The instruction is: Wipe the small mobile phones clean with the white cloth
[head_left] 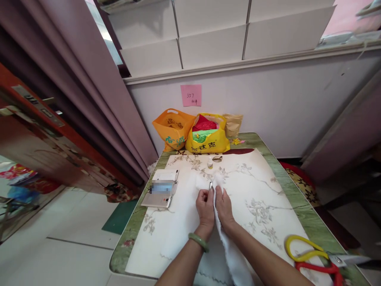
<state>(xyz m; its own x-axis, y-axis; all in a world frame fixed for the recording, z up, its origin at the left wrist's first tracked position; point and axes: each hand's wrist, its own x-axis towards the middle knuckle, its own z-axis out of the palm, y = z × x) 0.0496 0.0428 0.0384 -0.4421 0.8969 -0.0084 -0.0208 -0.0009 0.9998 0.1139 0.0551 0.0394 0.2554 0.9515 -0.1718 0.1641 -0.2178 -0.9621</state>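
Note:
A white cloth [224, 238] stands folded between my hands and trails down toward me over the table's front. My left hand [205, 204], with a green bangle at its wrist, is closed on the cloth's left side. At its fingertips sits a small shiny metallic piece [211, 185], too small to name. My right hand [224, 204] is closed on the cloth from the right, its fingers pressed against the folded edge. Just beyond the hands stand a small bottle [210, 163] and a small dark wire-like object [217, 159].
Large scissors [318, 254] with yellow and red handles lie at the front right. Phones [160, 188] are at the left. Along the back stand an orange bag [175, 133], a yellow bag [208, 145] of coloured fabric and a brown pouch [233, 125], beside small yellow pieces [237, 141].

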